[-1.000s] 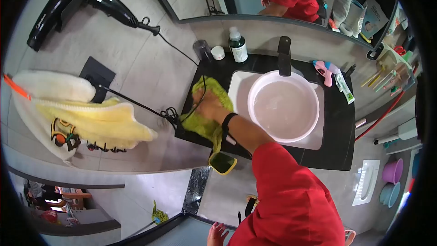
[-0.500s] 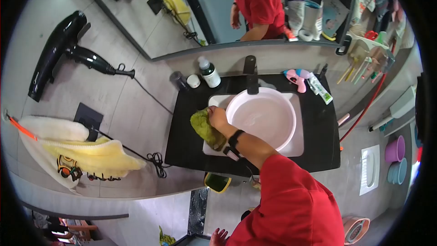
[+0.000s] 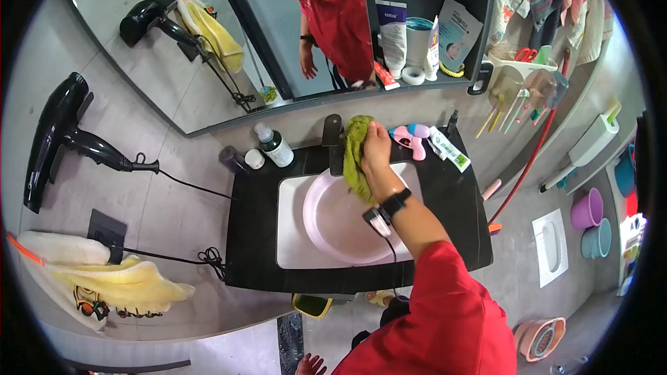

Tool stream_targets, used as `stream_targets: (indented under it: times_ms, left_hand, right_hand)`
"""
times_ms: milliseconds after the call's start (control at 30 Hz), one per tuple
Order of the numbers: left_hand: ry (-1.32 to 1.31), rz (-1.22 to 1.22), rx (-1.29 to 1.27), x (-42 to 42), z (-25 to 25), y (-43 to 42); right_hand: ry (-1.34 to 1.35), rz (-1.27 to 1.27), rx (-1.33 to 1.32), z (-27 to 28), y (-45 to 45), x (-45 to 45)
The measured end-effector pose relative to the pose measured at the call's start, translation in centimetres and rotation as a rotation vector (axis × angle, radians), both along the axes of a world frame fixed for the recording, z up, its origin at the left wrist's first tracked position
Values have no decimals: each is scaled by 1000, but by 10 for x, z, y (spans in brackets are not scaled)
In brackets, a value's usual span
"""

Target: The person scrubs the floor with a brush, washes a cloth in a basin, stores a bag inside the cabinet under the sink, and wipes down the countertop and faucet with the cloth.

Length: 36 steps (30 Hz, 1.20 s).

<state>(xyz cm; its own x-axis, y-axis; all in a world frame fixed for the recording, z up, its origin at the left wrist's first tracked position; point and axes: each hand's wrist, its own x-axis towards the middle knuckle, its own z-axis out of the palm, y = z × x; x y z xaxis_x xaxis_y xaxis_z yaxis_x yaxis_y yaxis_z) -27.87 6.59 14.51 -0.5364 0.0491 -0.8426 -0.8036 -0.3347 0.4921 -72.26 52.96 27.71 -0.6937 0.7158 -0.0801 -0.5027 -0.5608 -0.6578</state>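
My right hand [image 3: 377, 152] is closed on a green cloth [image 3: 358, 160], which hangs beside the black faucet [image 3: 333, 142] and over the far right rim of the pink basin [image 3: 314, 226]. The basin sits in the white sink [image 3: 288, 253] and seems to hold water. A dark band with a small boxy device [image 3: 377, 222] and a cord is on my right wrist. Low at the bottom edge, my left hand [image 3: 310, 364] hangs away from the counter with its fingers apart, holding nothing visible.
On the black counter [image 3: 250, 250] stand a pump bottle [image 3: 276, 146], a white jar [image 3: 255, 160], a pink toy-like dryer [image 3: 411, 140] and a toothpaste tube [image 3: 449, 149]. A black hair dryer [image 3: 83, 139] and yellow towel [image 3: 125, 281] hang left. Above is a mirror cabinet [image 3: 243, 114].
My right hand has carried the green cloth from the sink's left side across to the faucet's right side. The head view has shifted, showing more of the mirror and open cabinet.
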Motion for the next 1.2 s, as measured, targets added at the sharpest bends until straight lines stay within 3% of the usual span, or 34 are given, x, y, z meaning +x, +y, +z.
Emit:
stream_targets:
  times_ms: [67, 167, 200, 267, 333, 400, 467, 533, 600, 667, 733, 800, 867, 933, 1067, 1100, 1133, 1200]
  left_hand:
    - [2, -16, -11, -8, -2, 6]
    - [16, -68, -61, -22, 10, 16]
    - [12, -72, -68, -25, 17, 17]
    - [23, -61, -47, -30, 19, 24]
    - [7, -123, -26, -26, -3, 14]
    - [22, -144, 21, -30, -12, 13]
    - [11, -133, -11, -29, -3, 15]
    - [38, -109, 11, -28, -13, 11]
    - [65, -104, -6, -20, -19, 10]
    - [49, -102, -8, -11, -21, 8]
    - [31, -104, -19, 0, -32, 2]
    - [6, -124, 29, 4, -43, -6]
    - [-9, -129, 53, 3, -34, -8]
    - [34, -86, -19, -2, -5, 8]
    - [11, -75, -11, 1, -21, -2]
    - [11, -64, -29, 4, -26, -5]
    - [17, -60, -22, 9, -36, -14]
    - [54, 36, 51, 22, -62, -29]
  right_hand:
    - [-46, 1, 14, -55, 12, -52]
    - [-442, -267, 923, -83, 14, -65]
    - [-447, -268, 916, -82, 7, -55]
    - [-595, 44, 1216, -65, 1, -34]
    - [-642, 121, 1331, -83, 16, -27]
    - [-918, 404, 1711, -64, 29, -23]
    - [-820, 420, 1720, -74, 42, -21]
    - [-689, 464, 2028, -58, 50, -8]
    - [-712, 546, 2075, -37, 56, -2]
    - [-592, 335, 1912, -27, 58, -2]
    - [-650, 361, 1835, -43, 41, -13]
    - [-837, 268, 1907, -66, 11, -6]
    - [-837, 199, 1992, -75, 5, 2]
    - [-957, 514, 2136, -70, 11, 2]
    - [-986, 618, 2277, -35, 40, 36]
    - [-953, 638, 2121, -28, 46, 45]
    - [-950, 631, 2130, -17, 46, 54]
    - [-632, 419, 1740, 9, 46, 72]
